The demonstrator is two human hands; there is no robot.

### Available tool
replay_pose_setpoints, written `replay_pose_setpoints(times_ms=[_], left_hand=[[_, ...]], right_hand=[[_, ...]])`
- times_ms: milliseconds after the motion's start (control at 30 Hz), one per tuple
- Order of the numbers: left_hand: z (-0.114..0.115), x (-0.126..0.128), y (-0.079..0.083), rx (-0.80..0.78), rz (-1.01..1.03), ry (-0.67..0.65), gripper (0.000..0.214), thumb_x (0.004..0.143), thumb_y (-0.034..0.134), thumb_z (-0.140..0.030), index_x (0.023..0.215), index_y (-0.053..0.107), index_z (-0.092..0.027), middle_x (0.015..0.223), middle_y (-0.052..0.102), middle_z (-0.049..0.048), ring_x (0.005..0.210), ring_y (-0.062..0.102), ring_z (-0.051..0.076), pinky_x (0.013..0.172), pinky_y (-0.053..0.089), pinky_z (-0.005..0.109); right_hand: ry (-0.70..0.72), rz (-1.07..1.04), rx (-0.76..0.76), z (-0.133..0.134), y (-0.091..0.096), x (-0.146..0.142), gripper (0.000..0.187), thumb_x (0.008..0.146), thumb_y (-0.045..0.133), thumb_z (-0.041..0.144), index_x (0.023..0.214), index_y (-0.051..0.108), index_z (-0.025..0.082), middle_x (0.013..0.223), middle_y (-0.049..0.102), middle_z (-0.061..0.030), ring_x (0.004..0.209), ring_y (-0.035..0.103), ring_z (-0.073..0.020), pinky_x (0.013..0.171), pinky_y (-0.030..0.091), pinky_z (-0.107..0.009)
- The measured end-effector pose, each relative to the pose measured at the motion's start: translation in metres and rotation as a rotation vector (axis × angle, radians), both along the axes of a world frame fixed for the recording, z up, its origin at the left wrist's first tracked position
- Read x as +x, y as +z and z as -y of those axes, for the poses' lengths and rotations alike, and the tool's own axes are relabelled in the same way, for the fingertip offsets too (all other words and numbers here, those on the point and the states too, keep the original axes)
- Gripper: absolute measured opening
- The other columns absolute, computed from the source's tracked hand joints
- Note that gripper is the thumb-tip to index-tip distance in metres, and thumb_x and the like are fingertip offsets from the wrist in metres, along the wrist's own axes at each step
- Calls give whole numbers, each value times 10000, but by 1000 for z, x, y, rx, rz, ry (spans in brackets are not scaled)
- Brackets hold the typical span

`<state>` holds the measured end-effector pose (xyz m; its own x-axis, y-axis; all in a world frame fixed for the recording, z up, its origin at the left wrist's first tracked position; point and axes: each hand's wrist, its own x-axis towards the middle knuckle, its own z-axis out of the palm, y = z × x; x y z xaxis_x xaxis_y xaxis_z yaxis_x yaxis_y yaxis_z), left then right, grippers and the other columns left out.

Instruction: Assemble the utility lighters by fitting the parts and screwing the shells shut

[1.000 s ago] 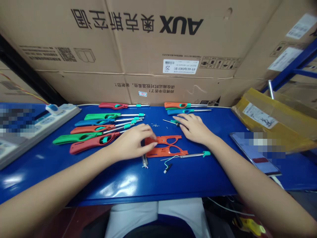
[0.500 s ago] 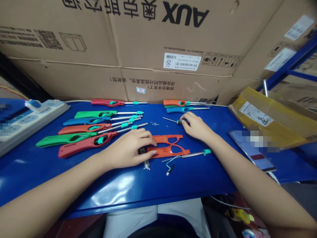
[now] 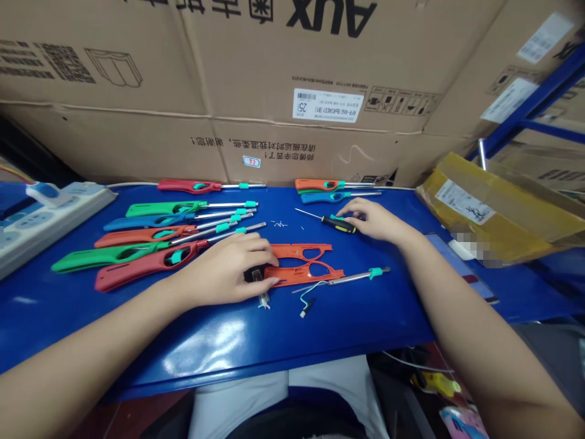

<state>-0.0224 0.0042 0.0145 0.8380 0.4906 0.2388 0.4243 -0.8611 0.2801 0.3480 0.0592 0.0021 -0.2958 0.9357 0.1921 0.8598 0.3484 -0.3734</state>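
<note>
two orange shell halves lie open side by side in the middle of the blue surface, so this reads as a lighter opened up with its insides out. your left hand lies over the near half's left end, fingers bent down onto a small black part; whether it pinches that part or only presses on it cannot be told. your right hand is loosely spread, fingertips touching the butt of the black and yellow screwdriver, not closed round it. a proper hold on that handle would seem to be what a next move calls for, with the shell kept pinned flat.

just in front of the shell lie a metal tube with a teal collar and a thin wire. a few tiny loose bits sit behind it. finished lighters lie in a row to your left, with more lighters at the back edge. a power strip sits far left, a yellow package far right, and big cardboard boxes wall off the back.
</note>
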Motion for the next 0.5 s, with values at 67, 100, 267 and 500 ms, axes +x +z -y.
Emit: replay_pose_setpoints(times_ms=[67, 100, 267, 500], left_hand=[[-2, -4, 6, 2, -35, -27, 305, 938, 648, -469, 1089, 747, -223, 1053, 731, 73, 960, 680, 234, 889, 531, 365], [-3, -7, 10, -3, -50, -37, 342, 911, 677, -506, 1097, 747, -228, 1061, 730, 73, 961, 686, 236, 891, 537, 359], [-9, -18, 21, -76, -93, -44, 527, 772, 807, -596, 1175, 744, -263, 1155, 713, 68, 996, 698, 248, 895, 554, 342], [-14, -24, 20, -229, -129, -45, 183, 900, 741, -412, 1042, 769, -301, 1053, 729, 14, 954, 696, 192, 859, 538, 280]], right_hand=[[-5, 6, 4, -2, -1, 2, 199, 852, 648, 152, 991, 764, 236, 1026, 719, -59, 795, 662, -184, 764, 562, -328], [-16, 12, 9, -3, -2, 4, 175, 838, 663, 155, 967, 757, 228, 1007, 716, -61, 770, 656, -184, 744, 557, -329], [-91, 37, 75, -2, -1, 13, 67, 783, 680, 144, 816, 698, 199, 877, 699, -79, 719, 623, -220, 714, 522, -372], [18, -52, 219, 20, 22, -21, 80, 897, 632, 264, 939, 673, 210, 949, 695, -78, 825, 633, -231, 784, 512, -377]])
